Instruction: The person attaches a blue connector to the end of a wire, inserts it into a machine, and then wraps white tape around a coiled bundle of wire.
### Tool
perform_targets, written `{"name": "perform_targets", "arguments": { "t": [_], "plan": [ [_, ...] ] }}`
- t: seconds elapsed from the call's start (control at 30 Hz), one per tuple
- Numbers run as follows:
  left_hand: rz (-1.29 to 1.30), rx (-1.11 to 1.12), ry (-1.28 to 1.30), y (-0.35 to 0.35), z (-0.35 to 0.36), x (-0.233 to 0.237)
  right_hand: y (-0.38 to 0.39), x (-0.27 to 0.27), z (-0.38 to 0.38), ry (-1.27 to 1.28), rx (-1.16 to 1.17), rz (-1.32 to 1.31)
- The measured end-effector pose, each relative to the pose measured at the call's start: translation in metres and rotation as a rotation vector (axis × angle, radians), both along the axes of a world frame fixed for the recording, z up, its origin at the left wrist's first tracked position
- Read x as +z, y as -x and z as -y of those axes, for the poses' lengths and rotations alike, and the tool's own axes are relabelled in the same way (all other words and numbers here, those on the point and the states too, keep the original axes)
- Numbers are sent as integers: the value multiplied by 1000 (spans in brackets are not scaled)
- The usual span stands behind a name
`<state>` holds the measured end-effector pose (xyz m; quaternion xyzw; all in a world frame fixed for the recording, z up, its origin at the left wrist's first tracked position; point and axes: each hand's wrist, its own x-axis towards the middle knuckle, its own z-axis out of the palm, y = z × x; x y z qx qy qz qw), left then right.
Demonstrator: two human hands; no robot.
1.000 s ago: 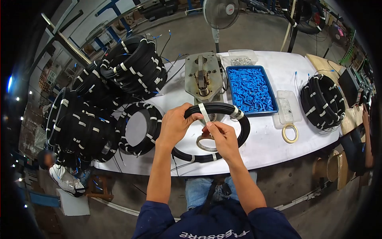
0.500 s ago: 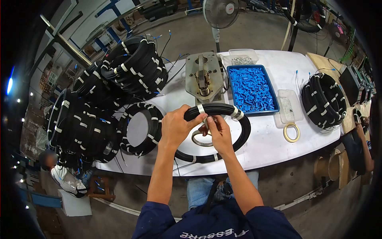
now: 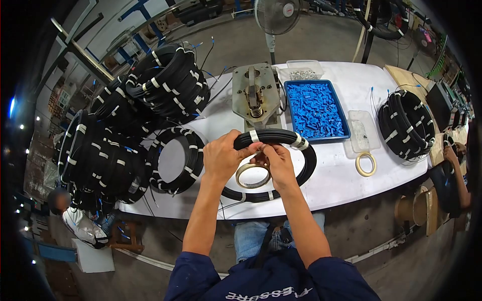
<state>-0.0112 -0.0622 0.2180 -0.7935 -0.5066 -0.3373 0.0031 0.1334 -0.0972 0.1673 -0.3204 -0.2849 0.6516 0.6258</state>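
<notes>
A black cable coil, bound at intervals with pale tape, is tilted up in front of me. My left hand is closed around its upper left part, thumb along the inner edge. My right hand pinches at the inside of the coil's top, its fingertips meeting the left thumb. From its curled fingers hangs a roll of tape, inside the ring of the coil. What lies between the pinching fingertips is too small to make out. Another taped coil lies on the table left of my hands.
Stacked cable coils fill the left side, and another stack stands at right. Behind my hands are a metal press and a blue tray of blue connectors. A second tape roll lies beside a clear box. Other people are at both edges.
The tape roll has swung round below my right hand, and more of its ring shows. My hands keep nearly the same place on the coil.
</notes>
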Motion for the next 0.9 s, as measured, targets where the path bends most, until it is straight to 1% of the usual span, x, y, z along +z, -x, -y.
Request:
{"name": "perform_targets", "arguments": {
  "t": [0.07,0.13,0.17,0.2,0.23,0.27,0.33,0.37,0.4,0.47,0.53,0.57,0.6,0.7,0.73,0.8,0.87,0.9],
  "plan": [
    [-3,1,-9,-2,1,-1,4,-6,-3,29,-5,11],
    [-10,-130,-48,-8,12,4,11,-25,-6,65,-12,16],
    [55,-191,-43,-16,15,7,18,-39,-8,57,-106,243],
    [57,-209,-23,-20,16,11,22,-40,-12,37,-199,477],
    [19,-177,-42,-19,11,12,17,-25,-9,-100,-274,603],
    [-19,-141,-43,-16,11,10,7,-46,-13,-66,-212,796],
    [-6,-104,-5,-8,5,8,-8,-37,-10,-196,-211,913],
    [1,-75,34,-6,3,8,-7,-49,-12,-302,-376,1103],
    [4,-75,37,-6,3,7,-10,-38,-7,-336,-349,1222],
    [14,-69,21,-7,3,7,-9,-76,-9,-356,-229,1542],
    [5,-65,20,-10,5,9,-3,-104,-9,-434,-185,1788],
    [34,-89,2,-11,4,9,1,-113,-8,-485,-238,1781],
    [61,-112,-12,-11,4,8,7,-111,-8,-489,-234,1782],
    [45,-83,33,-10,5,8,26,-106,-2,-301,-94,1664],
    [46,-81,29,-8,2,6,31,-108,0,-305,-96,1665],
    [39,-59,36,-3,-3,-2,39,-121,5,-286,-113,1616],
    [48,-50,71,-1,-2,0,40,-145,4,-277,-115,1607],
    [53,-42,108,0,-1,0,39,-153,3,-301,-145,1521]
  ]
}}
